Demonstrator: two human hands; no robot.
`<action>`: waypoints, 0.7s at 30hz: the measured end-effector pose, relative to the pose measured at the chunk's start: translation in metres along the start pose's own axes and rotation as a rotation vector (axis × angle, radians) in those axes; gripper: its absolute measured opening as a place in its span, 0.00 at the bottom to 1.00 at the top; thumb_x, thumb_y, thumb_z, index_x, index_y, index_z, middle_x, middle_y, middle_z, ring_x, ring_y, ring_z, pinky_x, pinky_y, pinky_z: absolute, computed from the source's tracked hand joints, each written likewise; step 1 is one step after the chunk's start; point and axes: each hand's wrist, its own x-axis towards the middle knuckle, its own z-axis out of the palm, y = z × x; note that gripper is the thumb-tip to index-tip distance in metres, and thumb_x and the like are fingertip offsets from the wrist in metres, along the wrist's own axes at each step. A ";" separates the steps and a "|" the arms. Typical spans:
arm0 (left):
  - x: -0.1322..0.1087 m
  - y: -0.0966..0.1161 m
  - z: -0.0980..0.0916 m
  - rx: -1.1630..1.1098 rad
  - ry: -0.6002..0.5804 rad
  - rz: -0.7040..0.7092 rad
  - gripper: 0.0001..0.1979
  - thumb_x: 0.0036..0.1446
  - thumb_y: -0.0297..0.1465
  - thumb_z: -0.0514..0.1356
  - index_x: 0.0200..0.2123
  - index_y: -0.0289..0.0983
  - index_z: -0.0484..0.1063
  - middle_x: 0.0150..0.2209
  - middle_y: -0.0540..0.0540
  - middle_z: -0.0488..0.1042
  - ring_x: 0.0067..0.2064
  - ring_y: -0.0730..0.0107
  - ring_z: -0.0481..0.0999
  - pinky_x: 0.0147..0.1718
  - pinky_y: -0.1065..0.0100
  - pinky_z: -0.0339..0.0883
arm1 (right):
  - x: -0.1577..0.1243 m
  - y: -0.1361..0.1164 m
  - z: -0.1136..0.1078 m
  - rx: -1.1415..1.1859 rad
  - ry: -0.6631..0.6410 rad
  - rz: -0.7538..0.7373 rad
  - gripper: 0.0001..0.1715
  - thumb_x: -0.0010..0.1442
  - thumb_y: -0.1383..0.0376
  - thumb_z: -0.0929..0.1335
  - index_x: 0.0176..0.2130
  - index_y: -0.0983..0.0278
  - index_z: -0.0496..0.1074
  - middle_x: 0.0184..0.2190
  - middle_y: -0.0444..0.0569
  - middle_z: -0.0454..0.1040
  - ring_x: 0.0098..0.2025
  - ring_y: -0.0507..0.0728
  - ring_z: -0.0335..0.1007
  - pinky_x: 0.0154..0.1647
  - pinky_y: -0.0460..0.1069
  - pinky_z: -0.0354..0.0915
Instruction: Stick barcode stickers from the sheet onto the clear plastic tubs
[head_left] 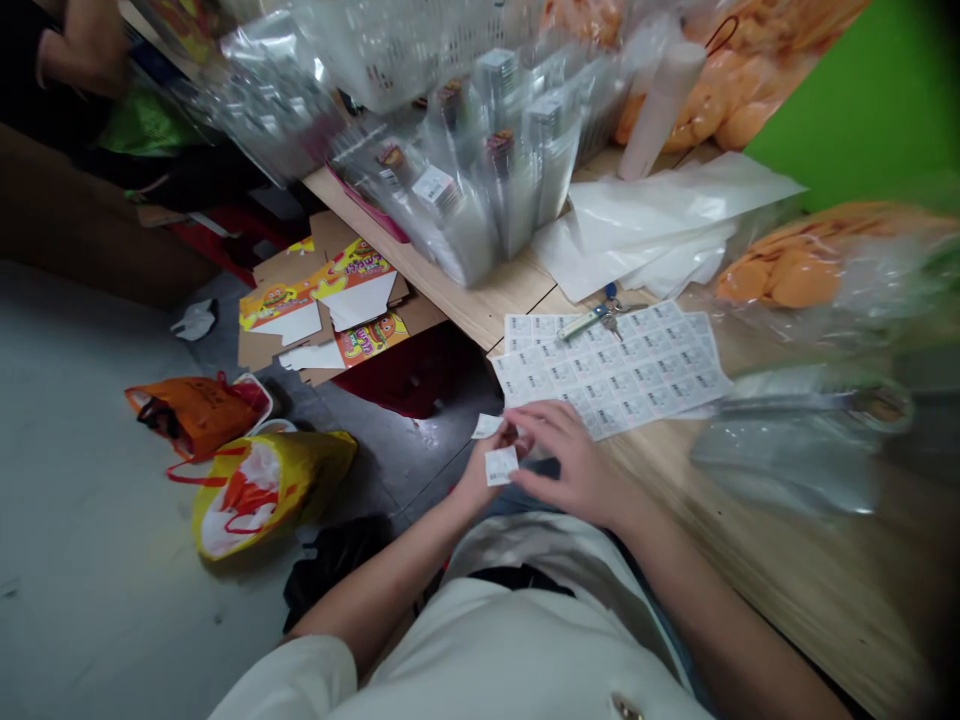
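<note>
Two small white printed label stickers are at my hands in front of my waist: a nearer label (501, 466) and a farther label (487, 427). My left hand (486, 470) is closed around them, its fingers partly hidden behind the labels and my right hand. From the right, my right hand (566, 455) reaches over with fingers curled, its thumb at the edge of the nearer label and a fingertip beside the farther one. Just beyond lie sheets of matching labels (622, 375) on the wooden table, with a bunch of keys (611, 325) on top.
Stacked clear plastic packaging (480, 190) and a pale bottle (660, 115) stand at the back. Bagged orange discs (787, 275) and a plastic-wrapped bundle (795, 440) lie right. Flattened printed boxes (330, 300) sit left; a yellow bag (315, 480) stands on the floor. Someone's arm (90, 45) shows top left.
</note>
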 end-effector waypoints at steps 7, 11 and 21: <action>0.016 0.005 -0.006 0.069 0.009 0.056 0.14 0.43 0.35 0.65 0.33 0.33 0.70 0.27 0.49 0.72 0.27 0.76 0.68 0.28 0.73 0.61 | 0.020 0.047 0.009 -0.105 0.177 0.111 0.09 0.57 0.65 0.65 0.39 0.61 0.72 0.35 0.49 0.72 0.40 0.57 0.65 0.43 0.53 0.63; 0.014 0.007 -0.008 0.226 0.002 0.158 0.12 0.45 0.34 0.64 0.34 0.34 0.73 0.31 0.46 0.75 0.32 0.71 0.72 0.35 0.70 0.64 | 0.025 0.052 0.023 -0.117 0.043 -0.010 0.09 0.59 0.66 0.64 0.36 0.62 0.74 0.33 0.50 0.71 0.39 0.56 0.64 0.42 0.52 0.63; 0.016 -0.001 -0.007 0.199 0.046 0.105 0.13 0.46 0.31 0.64 0.38 0.34 0.72 0.27 0.49 0.71 0.29 0.73 0.69 0.30 0.71 0.63 | 0.041 0.036 0.000 -0.113 0.433 0.195 0.12 0.62 0.67 0.59 0.37 0.63 0.71 0.32 0.49 0.70 0.35 0.54 0.65 0.34 0.50 0.62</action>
